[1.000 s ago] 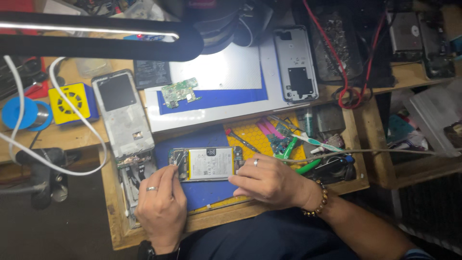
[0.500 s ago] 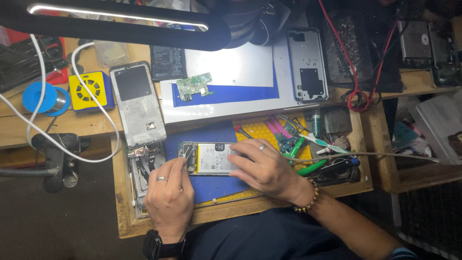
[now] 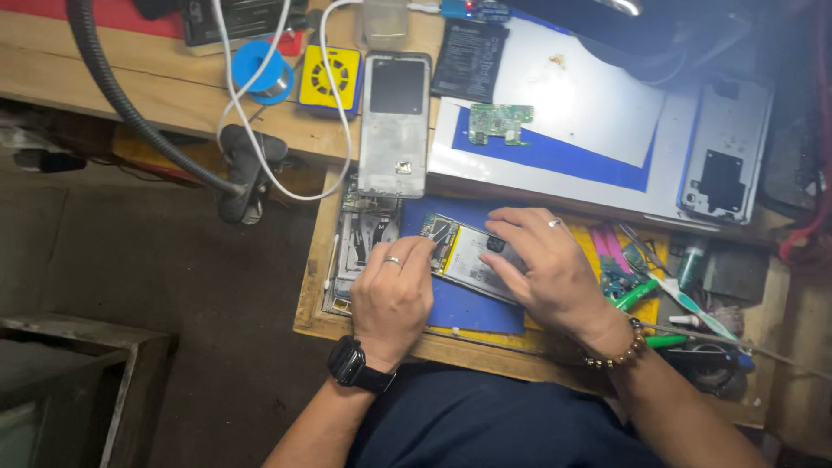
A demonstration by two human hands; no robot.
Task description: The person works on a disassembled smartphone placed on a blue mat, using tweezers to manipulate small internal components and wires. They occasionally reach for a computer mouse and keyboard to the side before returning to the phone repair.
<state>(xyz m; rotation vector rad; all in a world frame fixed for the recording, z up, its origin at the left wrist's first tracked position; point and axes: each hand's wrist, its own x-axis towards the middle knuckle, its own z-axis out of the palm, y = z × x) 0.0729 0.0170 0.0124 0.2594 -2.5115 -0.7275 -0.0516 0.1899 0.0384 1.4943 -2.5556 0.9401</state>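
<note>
— Where is the opened phone?

— The opened phone point(image 3: 472, 258) lies flat on the blue mat point(image 3: 468, 305) in the wooden tray point(image 3: 314, 286) right in front of you, tilted a little, its insides facing up. Both your hands are on it.

— How do my fingers sit?

— Your left hand point(image 3: 392, 295) rests at the phone's left end, fingers curled in close together, the tips touching its near edge (whether anything small is pinched between them, I cannot tell). Your right hand point(image 3: 546, 269) lies over the phone's right half, fingers spread narrowly and pressed flat on its top, the index reaching toward the upper edge. Neither hand lifts the phone; it stays on the mat beneath them.

— What is around it?

— Just left of your left hand, a stripped phone frame point(image 3: 360, 247) lies in the same tray. Above, on the bench, a silver phone body point(image 3: 395, 124) lies face up, and a green circuit board point(image 3: 500, 123) sits on a blue sheet point(image 3: 563, 152). To the right of your right hand lie coloured tools point(image 3: 637, 269), with a toothbrush point(image 3: 689, 299) among them.
</note>
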